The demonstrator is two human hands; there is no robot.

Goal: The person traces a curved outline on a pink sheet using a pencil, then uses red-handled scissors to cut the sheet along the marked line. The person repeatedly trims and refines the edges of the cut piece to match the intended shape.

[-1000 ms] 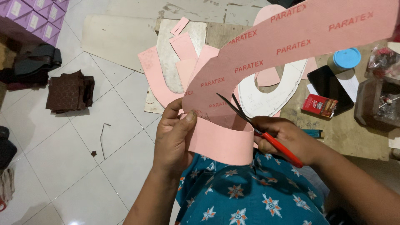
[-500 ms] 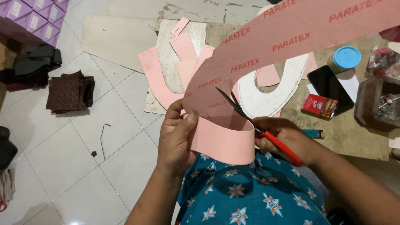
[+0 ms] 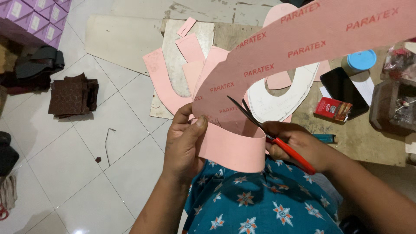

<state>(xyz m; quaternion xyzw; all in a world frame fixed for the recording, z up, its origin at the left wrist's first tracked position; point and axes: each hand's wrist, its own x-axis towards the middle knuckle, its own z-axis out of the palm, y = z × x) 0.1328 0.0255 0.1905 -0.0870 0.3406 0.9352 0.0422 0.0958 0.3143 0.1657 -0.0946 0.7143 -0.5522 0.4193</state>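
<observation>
A long pink sheet (image 3: 303, 41) with red printed lettering curves from the upper right down to my lap, its near end bent into a loop. My left hand (image 3: 184, 141) pinches that near end, thumb on top. My right hand (image 3: 299, 145) grips red-handled scissors (image 3: 268, 132); the dark blades are parted and lie across the pink sheet just above the loop. Below both hands shows a blue cloth with a star pattern (image 3: 264, 203).
Pink offcuts (image 3: 162, 82) and a white curved template (image 3: 286, 102) lie on boards on the tiled floor. To the right are a dark phone (image 3: 344, 91), a red small box (image 3: 331, 108), a blue lid (image 3: 362, 60). Brown fabric pieces (image 3: 71, 95) and purple boxes (image 3: 34, 19) sit left.
The pink sheet has shifted slightly upward and rightward in view. The scissor blades stay on the sheet near the loop, and both hands keep their grip.
</observation>
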